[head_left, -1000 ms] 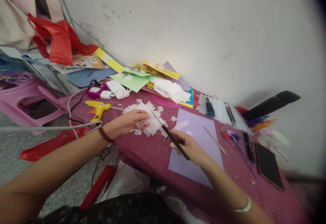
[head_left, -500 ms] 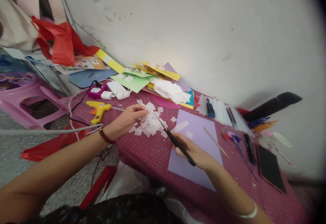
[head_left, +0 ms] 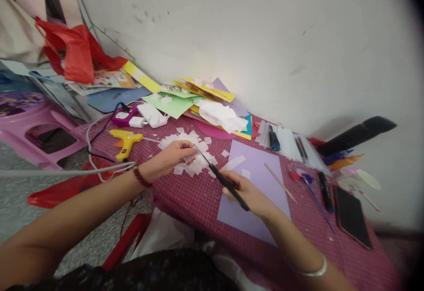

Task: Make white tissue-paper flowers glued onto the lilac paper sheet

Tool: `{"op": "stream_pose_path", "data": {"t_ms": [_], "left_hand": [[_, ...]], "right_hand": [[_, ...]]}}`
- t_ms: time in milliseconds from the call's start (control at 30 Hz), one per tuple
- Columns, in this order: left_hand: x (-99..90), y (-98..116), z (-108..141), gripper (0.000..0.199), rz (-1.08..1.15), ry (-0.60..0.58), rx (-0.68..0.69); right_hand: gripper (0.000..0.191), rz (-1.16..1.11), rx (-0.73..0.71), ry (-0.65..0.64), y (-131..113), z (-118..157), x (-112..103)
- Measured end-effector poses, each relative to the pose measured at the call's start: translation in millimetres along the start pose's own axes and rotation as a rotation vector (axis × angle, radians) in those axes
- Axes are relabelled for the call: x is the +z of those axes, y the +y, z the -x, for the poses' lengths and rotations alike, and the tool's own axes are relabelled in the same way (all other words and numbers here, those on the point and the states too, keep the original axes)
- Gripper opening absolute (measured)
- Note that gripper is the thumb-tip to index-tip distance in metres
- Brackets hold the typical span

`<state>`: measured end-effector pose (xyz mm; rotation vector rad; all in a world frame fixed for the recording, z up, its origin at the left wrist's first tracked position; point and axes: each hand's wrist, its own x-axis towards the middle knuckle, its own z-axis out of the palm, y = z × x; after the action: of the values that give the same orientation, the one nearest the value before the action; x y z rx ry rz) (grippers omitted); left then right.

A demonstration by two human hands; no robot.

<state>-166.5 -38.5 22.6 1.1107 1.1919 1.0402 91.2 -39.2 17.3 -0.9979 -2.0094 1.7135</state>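
In my right hand is a pair of black-handled scissors, its blades pointing up and left. The blade tip reaches the fingertips of my left hand. That hand is closed in a pinch, and whatever lies between its thumb and fingers is too small or hidden to make out. Around and beneath my left fingers spreads a heap of small white paper pieces. A purple sheet lies under my right hand, with a white paper strip at its upper left edge.
Left of the heap lies a yellow glue gun with its cable, near a purple power socket. Coloured cards and crumpled white tissue are stacked by the wall. A wooden stick, black marker and dark phone-like slab lie right.
My left hand has shifted slightly right and its fingers have met the scissors' tip. The scissors and right hand have moved a little up and left.
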Motion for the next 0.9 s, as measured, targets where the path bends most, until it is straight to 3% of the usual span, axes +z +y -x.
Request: {"op": "stream_pose_path", "data": {"t_ms": [300,533,667,900], "left_hand": [[3.4,-7,-7,0.019,0.008,-0.031,0.020],[0.0,-10,-6,0.017,0.086,-0.004,-0.065],[-3.4,-10,-3,0.019,0.097,0.002,-0.027],[-2.0,-7,-2,0.025,0.245,0.072,0.054]], "right_hand": [[0.067,-0.075,0.045,0.001,3,4,-2],[0.061,-0.012,0.015,0.054,7,5,-4],[0.065,0.060,-0.100,-0.039,5,8,-7],[0.077,0.034,-0.058,-0.097,3,11,-7]]}}
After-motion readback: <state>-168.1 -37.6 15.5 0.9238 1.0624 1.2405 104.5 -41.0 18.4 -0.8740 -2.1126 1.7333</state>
